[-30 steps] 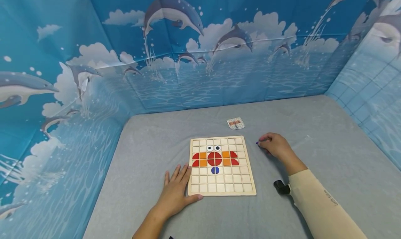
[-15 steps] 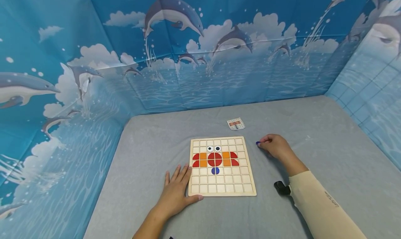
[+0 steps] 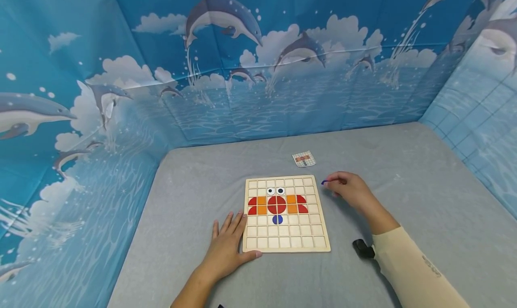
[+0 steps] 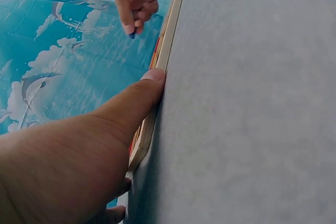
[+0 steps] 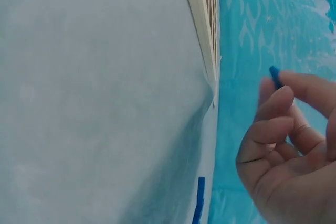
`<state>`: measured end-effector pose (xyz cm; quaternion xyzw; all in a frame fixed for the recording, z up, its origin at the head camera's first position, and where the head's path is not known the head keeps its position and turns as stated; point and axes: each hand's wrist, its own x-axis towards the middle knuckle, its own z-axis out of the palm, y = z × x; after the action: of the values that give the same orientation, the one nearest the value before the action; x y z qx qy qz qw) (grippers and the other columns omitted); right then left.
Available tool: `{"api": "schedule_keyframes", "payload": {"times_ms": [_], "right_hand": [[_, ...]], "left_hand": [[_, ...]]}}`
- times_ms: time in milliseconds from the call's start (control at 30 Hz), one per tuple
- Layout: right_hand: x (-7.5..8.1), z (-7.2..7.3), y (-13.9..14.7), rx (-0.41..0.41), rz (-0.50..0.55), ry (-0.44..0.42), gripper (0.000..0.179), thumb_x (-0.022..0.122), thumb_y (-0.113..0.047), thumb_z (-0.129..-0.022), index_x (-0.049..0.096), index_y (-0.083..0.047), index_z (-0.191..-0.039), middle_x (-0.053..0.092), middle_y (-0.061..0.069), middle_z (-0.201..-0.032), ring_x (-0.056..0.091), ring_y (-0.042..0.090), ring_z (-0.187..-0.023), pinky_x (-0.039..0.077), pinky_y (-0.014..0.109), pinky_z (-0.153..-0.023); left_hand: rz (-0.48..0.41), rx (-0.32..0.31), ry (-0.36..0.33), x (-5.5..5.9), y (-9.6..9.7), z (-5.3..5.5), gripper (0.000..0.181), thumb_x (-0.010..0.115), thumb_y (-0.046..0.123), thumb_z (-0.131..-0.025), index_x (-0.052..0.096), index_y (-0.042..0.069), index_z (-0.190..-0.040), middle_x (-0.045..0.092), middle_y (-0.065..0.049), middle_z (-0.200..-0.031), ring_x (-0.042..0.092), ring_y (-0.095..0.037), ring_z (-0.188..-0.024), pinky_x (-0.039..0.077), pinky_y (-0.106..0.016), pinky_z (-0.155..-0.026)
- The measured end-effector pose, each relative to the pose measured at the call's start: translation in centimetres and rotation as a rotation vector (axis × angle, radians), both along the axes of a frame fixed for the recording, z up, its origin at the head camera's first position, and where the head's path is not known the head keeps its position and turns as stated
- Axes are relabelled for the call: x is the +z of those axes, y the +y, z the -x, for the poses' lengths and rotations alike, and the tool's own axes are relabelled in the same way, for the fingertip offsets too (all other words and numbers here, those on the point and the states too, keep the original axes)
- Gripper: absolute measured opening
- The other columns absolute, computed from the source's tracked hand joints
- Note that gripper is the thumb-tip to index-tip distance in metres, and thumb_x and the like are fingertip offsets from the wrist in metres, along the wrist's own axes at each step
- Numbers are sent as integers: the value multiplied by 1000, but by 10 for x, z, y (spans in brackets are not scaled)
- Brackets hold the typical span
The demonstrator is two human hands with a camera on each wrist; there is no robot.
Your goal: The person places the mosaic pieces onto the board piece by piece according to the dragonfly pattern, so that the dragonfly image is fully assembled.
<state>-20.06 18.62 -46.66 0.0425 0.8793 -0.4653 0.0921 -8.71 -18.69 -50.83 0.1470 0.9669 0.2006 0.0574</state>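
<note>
A wooden grid board lies on the grey cloth, bearing red, orange, blue and eye-patterned tiles. At its left edge my left hand rests with fingers spread, thumb on the front edge. The left wrist view shows that thumb against the board's side. My right hand is just right of the board's far right corner, pinching a small blue tile between thumb and fingers. In the right wrist view the pinched tile shows nearly edge-on, raised above the cloth. Two blue tiles sit together below the red circle.
A small printed pattern card lies behind the board. Another blue piece is on the cloth in the right wrist view. A black device is at the right sleeve. A dolphin-print curtain surrounds the table.
My right hand has moved left toward the board and lifted slightly, carrying the blue tile. The left hand and the board have stayed in place.
</note>
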Motion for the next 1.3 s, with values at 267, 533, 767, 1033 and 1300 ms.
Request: {"api": "schedule_keyframes", "payload": {"times_ms": [267, 533, 767, 1033, 1300], "right_hand": [[9, -10, -14, 74, 128, 48, 28, 65, -27, -99, 65, -4, -115, 71, 17, -113, 66, 31, -99, 57, 36, -83], [11, -16, -28, 156, 313, 39, 23, 64, -15, -99, 60, 2, -115, 69, 24, -106, 70, 27, -91, 61, 34, -80], [8, -26, -43, 217, 312, 50, 29, 62, -16, -100, 65, 0, -124, 70, 22, -113, 68, 26, -90, 60, 29, -81], [5, -38, -65, 283, 338, 23, 30, 69, -18, -96, 67, 1, -119, 70, 14, -102, 68, 26, -89, 60, 33, -78], [-1, -47, -85, 303, 327, -9, 19, 72, -13, -92, 68, -4, -108, 70, 9, -92, 65, 23, -78, 58, 29, -69]], "left_hand": [[11, 6, -9, 0, 1, 1, 108, 71, 71, -79, 28, 15, -161, 25, -3, -169, 17, -35, -158, 6, -72, -119], [6, 7, -9, 0, 1, 0, 108, 71, 71, -79, 28, 15, -161, 25, -3, -169, 16, -35, -158, 5, -72, -120], [14, 6, -1, -1, 1, 0, 108, 70, 72, -79, 28, 15, -161, 26, -3, -169, 17, -34, -158, 6, -71, -120], [10, 8, 0, 0, 1, 1, 108, 70, 72, -79, 29, 15, -161, 27, -4, -169, 17, -35, -158, 6, -72, -119], [12, 5, 0, 0, 0, 0, 107, 68, 73, -80, 29, 15, -161, 26, -3, -169, 18, -35, -158, 7, -72, -120]]}}
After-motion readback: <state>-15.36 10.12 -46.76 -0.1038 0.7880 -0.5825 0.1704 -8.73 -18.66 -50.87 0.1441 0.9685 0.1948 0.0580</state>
